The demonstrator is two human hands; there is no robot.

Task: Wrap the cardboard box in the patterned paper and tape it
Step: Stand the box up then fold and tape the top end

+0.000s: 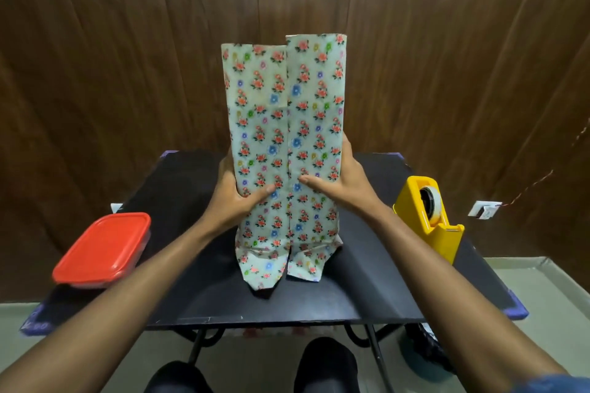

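Standing upright on the black table (367, 281), the floral-wrapped box (284, 143) is gripped low on both flanks, left hand (236, 198) and right hand (338, 182) with thumbs pressed beside the front seam. Its long axis is vertical; the yellow tape dispenser (431, 217) is nearest the right hand

red-lidded container (102, 249) left | black table (367, 290) | wood-panel wall (127, 57)

The wrapped box (284, 150) stands upright at the middle of the tabletop (367, 290), held between the left hand (233, 198) and right hand (343, 182). A lidded container (102, 249) sits at the left edge; a tape dispenser (429, 217) at the right edge.
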